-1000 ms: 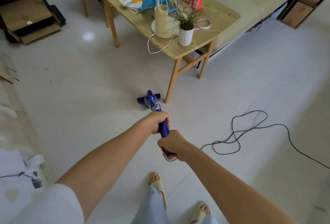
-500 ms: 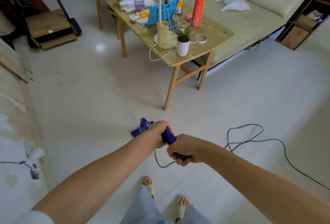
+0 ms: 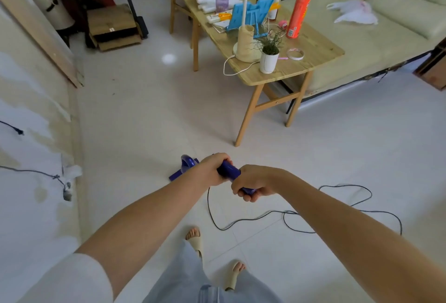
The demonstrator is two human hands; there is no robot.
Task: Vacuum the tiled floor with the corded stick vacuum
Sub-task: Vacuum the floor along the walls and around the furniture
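Observation:
The blue stick vacuum (image 3: 187, 164) stands on the white tiled floor (image 3: 149, 114) ahead of me, its head partly hidden behind my left wrist. Both hands hold its blue handle (image 3: 228, 172). My left hand (image 3: 212, 168) grips the upper part. My right hand (image 3: 253, 182) grips the lower end just behind it. The black cord (image 3: 284, 215) drops from the handle and loops over the tiles to my right.
A wooden table (image 3: 318, 56) loaded with a plant pot, lamp, can and stationery stands ahead right, its near leg (image 3: 248, 116) close to the vacuum. A pale sofa (image 3: 391, 13) lies behind it. A wall with a plank runs along the left. Shelving and boxes sit far left.
The vacuum head has been pulled back from the table leg toward me and to the left. My view has lifted, showing more of the table and sofa. Both hands keep their grip.

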